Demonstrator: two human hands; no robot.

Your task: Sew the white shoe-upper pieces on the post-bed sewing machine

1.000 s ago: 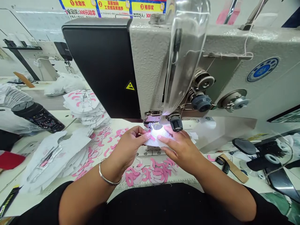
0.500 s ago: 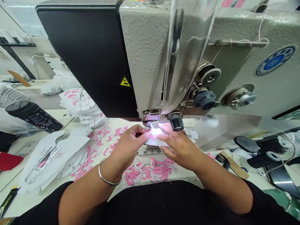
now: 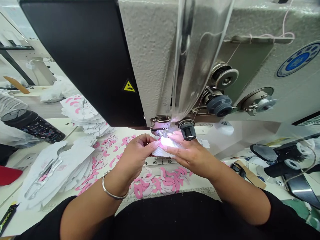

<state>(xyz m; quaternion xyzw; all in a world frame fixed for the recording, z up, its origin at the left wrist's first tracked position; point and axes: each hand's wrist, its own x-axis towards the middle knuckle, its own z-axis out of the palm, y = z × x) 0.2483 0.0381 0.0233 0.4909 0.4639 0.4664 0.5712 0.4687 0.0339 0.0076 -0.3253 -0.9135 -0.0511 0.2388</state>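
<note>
A small white mesh fabric piece (image 3: 168, 143) lies brightly lit under the presser foot (image 3: 162, 130) of a grey industrial sewing machine (image 3: 155, 60). My left hand (image 3: 136, 156), with a silver bangle on the wrist, pinches the piece's left edge with curled fingers. My right hand (image 3: 191, 153) presses its right side, with the fingers stretched over it. Both hands sit just in front of the needle area.
Loose pink cut shapes (image 3: 162, 181) litter the table near my body. Stacks of white pieces with pink marks lie at the left (image 3: 53, 168) and further back (image 3: 83, 111). A dark bottle (image 3: 32, 125) lies at far left. Black tools (image 3: 282, 163) sit at right.
My head has moved closer and lower toward the machine, which now fills more of the view. My hands have stayed on the white piece and shifted slightly toward the presser foot.
</note>
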